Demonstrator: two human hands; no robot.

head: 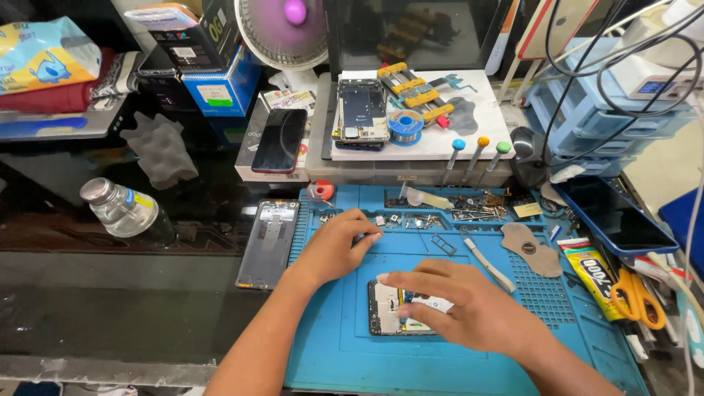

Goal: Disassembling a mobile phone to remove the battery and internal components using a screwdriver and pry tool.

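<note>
Clearly the work is on the opened phone (386,308), which lies back-off and face down near the front middle of the blue mat (345,352). The right hand (458,304) rests flat across its right part, fingers together and stretched leftward, pressing on a small white piece (433,303) on the board; it grips nothing that I can see. The left hand (337,246) is further up the mat, fingers curled loosely with the tips close together at the row of small parts (411,220) along the mat's tray, seemingly picking at one; whether it has a part pinched I cannot tell.

By my judgement the step is internal work on the phone, one hand steadying while the other fetches a screw or fitting. The next move would call for a fine pinch and a careful carry to the board without dropping the part.

Just right of the phone lie a grey pry tool (490,265) and a tan pick (529,248). A back cover (268,242) lies left of the mat, a bottle (126,211) further left.
</note>
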